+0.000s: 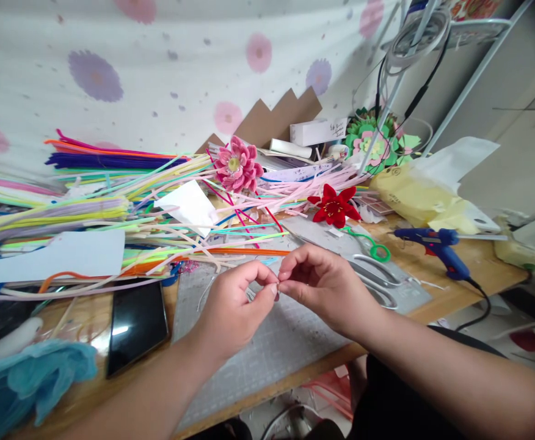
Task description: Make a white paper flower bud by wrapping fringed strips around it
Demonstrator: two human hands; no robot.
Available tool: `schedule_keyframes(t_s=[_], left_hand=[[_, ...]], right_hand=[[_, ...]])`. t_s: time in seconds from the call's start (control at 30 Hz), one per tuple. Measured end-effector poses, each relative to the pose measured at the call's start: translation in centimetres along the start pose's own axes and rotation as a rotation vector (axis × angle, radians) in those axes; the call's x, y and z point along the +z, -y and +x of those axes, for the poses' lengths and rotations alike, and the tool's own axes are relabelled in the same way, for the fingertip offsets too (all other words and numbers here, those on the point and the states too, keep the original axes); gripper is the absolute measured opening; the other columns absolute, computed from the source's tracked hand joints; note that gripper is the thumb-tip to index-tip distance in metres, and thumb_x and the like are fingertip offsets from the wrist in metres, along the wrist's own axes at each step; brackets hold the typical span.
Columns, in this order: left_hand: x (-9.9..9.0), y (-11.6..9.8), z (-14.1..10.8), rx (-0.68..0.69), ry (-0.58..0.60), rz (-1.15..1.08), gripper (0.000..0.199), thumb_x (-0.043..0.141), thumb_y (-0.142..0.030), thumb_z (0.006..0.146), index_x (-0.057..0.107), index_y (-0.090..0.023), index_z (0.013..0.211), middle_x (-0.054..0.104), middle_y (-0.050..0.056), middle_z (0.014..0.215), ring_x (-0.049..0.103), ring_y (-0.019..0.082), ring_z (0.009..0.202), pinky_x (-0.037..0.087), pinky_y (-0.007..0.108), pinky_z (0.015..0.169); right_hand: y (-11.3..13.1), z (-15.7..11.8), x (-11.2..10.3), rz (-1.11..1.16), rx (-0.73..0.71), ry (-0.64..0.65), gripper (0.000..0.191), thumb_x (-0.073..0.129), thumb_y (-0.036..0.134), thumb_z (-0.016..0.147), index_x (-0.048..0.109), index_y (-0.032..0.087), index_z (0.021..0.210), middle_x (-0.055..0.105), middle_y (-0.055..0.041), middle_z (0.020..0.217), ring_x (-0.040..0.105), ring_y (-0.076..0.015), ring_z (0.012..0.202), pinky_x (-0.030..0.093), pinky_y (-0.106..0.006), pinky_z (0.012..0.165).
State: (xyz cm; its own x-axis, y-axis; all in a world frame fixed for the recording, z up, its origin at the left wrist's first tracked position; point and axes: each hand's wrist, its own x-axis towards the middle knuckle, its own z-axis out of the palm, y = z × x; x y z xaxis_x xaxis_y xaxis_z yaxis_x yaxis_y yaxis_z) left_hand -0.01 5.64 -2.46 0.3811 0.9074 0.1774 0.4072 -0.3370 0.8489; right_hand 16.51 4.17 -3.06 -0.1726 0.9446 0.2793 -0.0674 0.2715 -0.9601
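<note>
Over the grey cutting mat (249, 379), my left hand (235, 305) and my right hand (322, 284) meet fingertip to fingertip. Both are closed in a pinch, thumb against forefinger. Whatever they hold between them is too small and too hidden to name. Just right of my right hand lie large grey-handled scissors (377, 272), partly covered by it. Beyond the hands are a red fuzzy flower (334, 206) and a pink fuzzy flower (239, 165). Green-handled scissors (377, 249) rest near the red flower.
Bundles of coloured pipe cleaners (88, 211) cover the table's left and back. A black phone (138, 324) lies left of the mat. A blue glue gun (436, 244) with a cord sits at right. Yellow plastic packaging (414, 195) stands behind it. Blue tulle-like material (33, 379) fills the near left.
</note>
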Motion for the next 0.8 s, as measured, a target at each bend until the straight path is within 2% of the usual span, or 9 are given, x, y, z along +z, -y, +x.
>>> schedule_keyframes(t_s=[0.2,0.4,0.57,0.67,0.8], left_hand=[[-0.2,-0.2,0.0,0.037,0.029,-0.011,0.014,0.053,-0.024,0.083,0.061,-0.019,0.072,0.063,-0.001,0.069,0.056,0.014,0.066,0.042,0.026,0.064],[-0.2,-0.3,0.2,-0.016,0.071,-0.141,0.012,0.054,-0.021,0.082,0.062,-0.019,0.074,0.065,-0.001,0.072,0.058,0.015,0.071,0.043,0.028,0.069],[-0.2,0.1,0.2,-0.073,0.045,-0.247,0.006,0.055,-0.020,0.079,0.060,-0.020,0.075,0.065,-0.002,0.068,0.058,0.014,0.067,0.043,0.028,0.068],[-0.1,0.0,0.3,-0.094,0.024,-0.163,0.007,0.055,-0.020,0.078,0.061,-0.020,0.074,0.065,-0.002,0.067,0.058,0.014,0.066,0.043,0.028,0.066],[0.1,-0.6,0.2,-0.061,-0.014,0.007,0.010,0.054,-0.019,0.075,0.064,-0.019,0.071,0.065,-0.002,0.068,0.057,0.014,0.064,0.042,0.027,0.063]], right_hand=[[-0.2,0.3,-0.1,0.120,0.041,0.024,0.027,0.080,0.032,0.068,0.056,0.020,0.075,0.058,0.0039,0.069,0.060,-0.0105,0.063,0.052,-0.026,0.061],[-0.2,0.3,-0.2,0.242,0.074,0.012,0.025,0.082,0.024,0.066,0.059,0.019,0.075,0.059,0.0050,0.070,0.061,-0.0086,0.062,0.051,-0.024,0.063],[0.1,0.2,-1.0,0.342,0.136,0.036,0.018,0.077,0.022,0.072,0.064,0.019,0.084,0.064,0.0022,0.076,0.063,-0.0094,0.070,0.052,-0.025,0.070],[0.3,-0.1,-1.3,0.230,0.091,-0.007,0.015,0.074,0.018,0.073,0.063,0.019,0.085,0.065,0.0012,0.078,0.062,-0.0096,0.072,0.052,-0.024,0.069],[0.4,-0.5,-1.0,-0.134,-0.082,-0.024,0.021,0.072,0.011,0.070,0.060,0.019,0.085,0.064,0.0003,0.079,0.062,-0.0116,0.072,0.053,-0.027,0.070]])
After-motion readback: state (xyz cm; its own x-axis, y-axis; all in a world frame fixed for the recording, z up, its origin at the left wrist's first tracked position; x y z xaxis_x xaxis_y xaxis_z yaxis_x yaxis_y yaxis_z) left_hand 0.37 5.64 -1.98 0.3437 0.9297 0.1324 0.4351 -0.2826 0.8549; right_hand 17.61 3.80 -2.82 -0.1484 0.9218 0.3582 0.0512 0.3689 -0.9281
